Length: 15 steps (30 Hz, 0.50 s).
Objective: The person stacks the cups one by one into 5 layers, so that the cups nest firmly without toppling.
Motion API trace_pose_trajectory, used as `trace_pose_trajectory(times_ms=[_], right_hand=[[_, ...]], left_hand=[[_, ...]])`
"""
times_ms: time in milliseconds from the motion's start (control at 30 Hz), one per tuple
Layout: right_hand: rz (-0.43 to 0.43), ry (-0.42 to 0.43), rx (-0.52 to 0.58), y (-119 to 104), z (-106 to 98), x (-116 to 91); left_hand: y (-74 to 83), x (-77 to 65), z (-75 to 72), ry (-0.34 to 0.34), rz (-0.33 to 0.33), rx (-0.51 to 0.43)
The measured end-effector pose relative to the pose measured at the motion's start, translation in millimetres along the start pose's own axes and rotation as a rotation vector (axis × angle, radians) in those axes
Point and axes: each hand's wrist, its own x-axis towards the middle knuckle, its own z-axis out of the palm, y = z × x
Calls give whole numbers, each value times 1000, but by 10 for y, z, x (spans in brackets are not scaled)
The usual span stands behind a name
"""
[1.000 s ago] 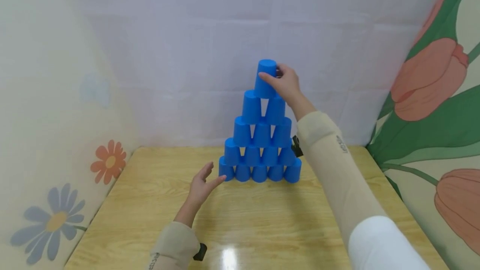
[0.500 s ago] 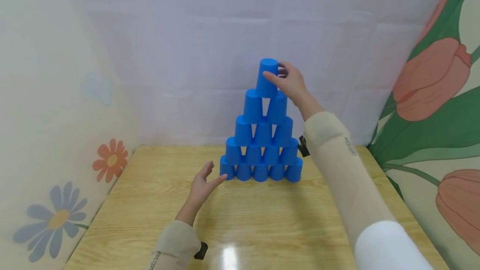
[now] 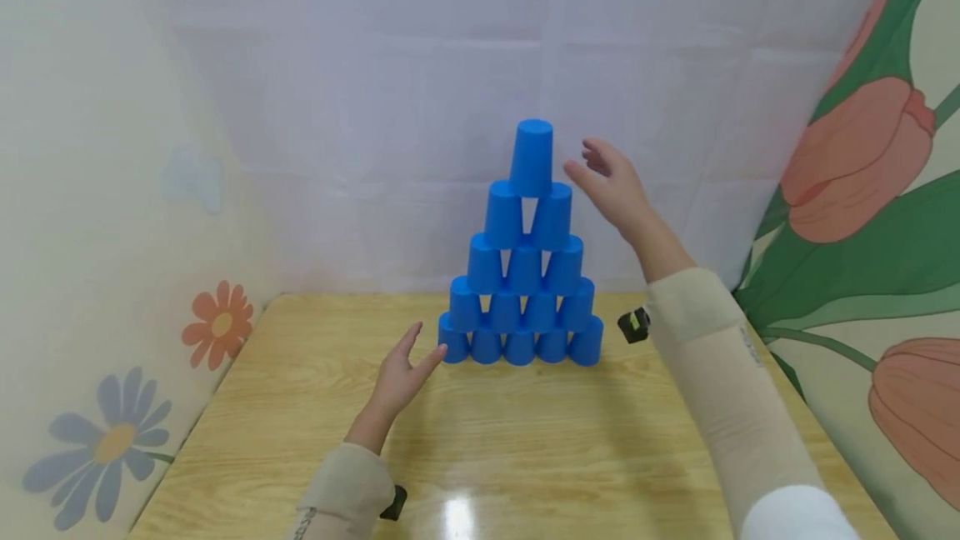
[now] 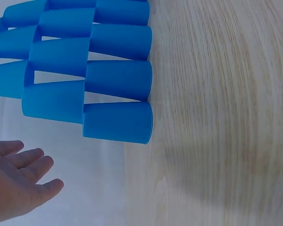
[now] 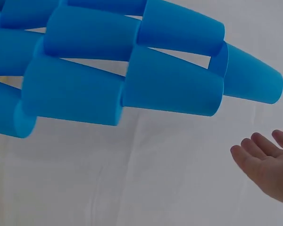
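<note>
A pyramid of upside-down blue cups stands on the wooden table, its rows narrowing upward to a single top cup. That top cup also shows at the far end of the stack in the right wrist view. Just right of it, my right hand hangs in the air with fingers spread and nothing in them. Low on the left, my left hand is held with thumb and fingers apart, the thumb tip close by the bottom left cup. In the left wrist view, a gap separates the left hand from the cups.
The wooden table reaches back to a white cloth backdrop. Painted walls stand at both sides, flowers on the left and tulips on the right. A small black camera juts from the right wrist, near the stack's right side.
My right hand has let go of the top cup and drawn away to the right. The cup stays on the pyramid. My left hand has barely moved.
</note>
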Motion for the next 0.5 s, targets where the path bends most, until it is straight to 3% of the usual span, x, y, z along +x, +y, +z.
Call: trace_pose_trajectory(times_ms=[167, 300, 433, 500], right_hand=[[-60, -23, -82, 202, 26, -323], [-49, -62, -147, 431, 92, -603], [-59, -79, -213, 668, 170, -838], [-70, -76, -250, 769, 205, -932]], left_hand=[[16, -24, -23, 19, 94, 132], [26, -29, -30, 62, 160, 339], [35, -40, -30, 97, 170, 512], [47, -51, -33, 102, 171, 544]])
